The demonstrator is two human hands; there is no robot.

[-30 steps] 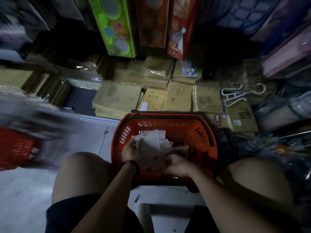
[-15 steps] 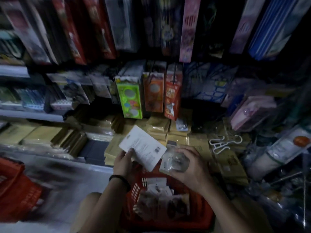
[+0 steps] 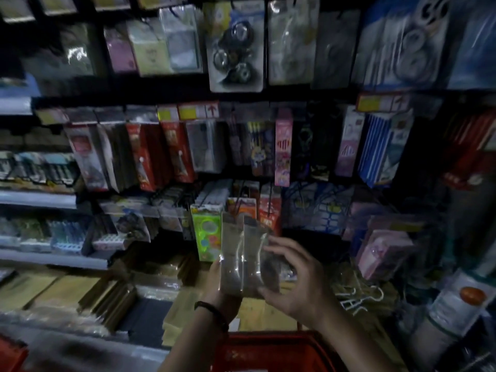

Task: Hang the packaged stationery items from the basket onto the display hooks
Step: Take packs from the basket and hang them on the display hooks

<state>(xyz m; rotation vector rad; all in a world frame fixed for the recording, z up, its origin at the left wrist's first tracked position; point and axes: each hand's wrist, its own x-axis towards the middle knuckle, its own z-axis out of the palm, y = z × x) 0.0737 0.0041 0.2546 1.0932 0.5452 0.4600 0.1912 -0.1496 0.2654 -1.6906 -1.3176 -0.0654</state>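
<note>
Left hand (image 3: 225, 302) raised, gripping packets (image 3: 241, 253) from below; right hand (image 3: 300, 280) pinching their edge.

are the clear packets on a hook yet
No, the left hand and right hand hold the clear packets in the air.

Left hand (image 3: 224, 288) grips two clear packets (image 3: 241, 253) from below and behind; they stand upright, side by side, edges overlapping. Right hand (image 3: 300, 280) curls round the right packet, thumb at its lower corner, fingertips (image 3: 276, 244) at its upper right edge. Black band (image 3: 212, 310) on left wrist. Red basket (image 3: 268, 350) straight below the grip. Green pack (image 3: 206, 234) hangs just behind-left of the packets. Rows of hanging packs (image 3: 177, 154) above the grip, dim and blurred
</note>
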